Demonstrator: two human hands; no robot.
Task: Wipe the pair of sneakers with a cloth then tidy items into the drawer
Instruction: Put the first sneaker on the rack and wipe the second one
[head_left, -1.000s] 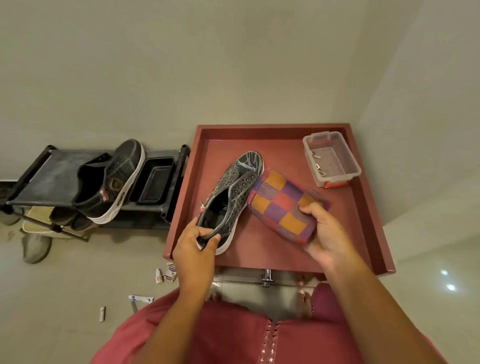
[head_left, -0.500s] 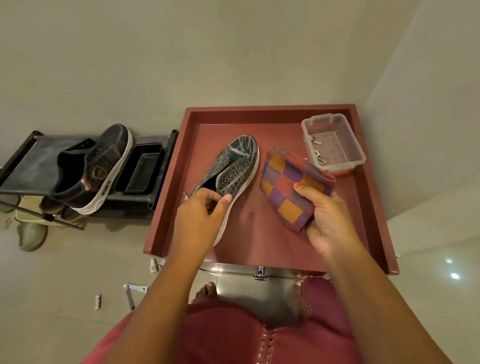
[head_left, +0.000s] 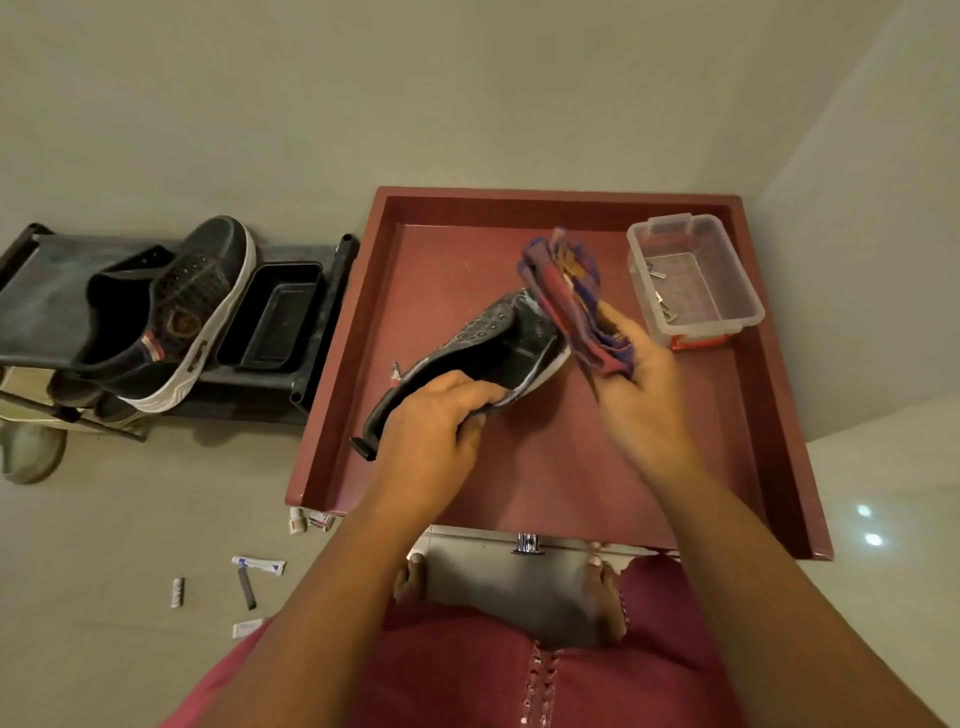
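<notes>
Dark grey lace-up sneaker (head_left: 483, 353) tilts above the red tray (head_left: 779, 415), gripped at its heel by the left hand (head_left: 431, 421), apparently steadied while the right hand (head_left: 639, 384) presses a bunched checked cloth (head_left: 566, 291) against its toe.

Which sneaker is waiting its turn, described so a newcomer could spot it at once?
Start at the red tray-topped cabinet and look to its left, where a black shoe rack stands. The waiting sneaker rests tilted on the rack's top shelf beside a black tray. Unlike the sneaker held in the left hand, no hand touches it.
</notes>
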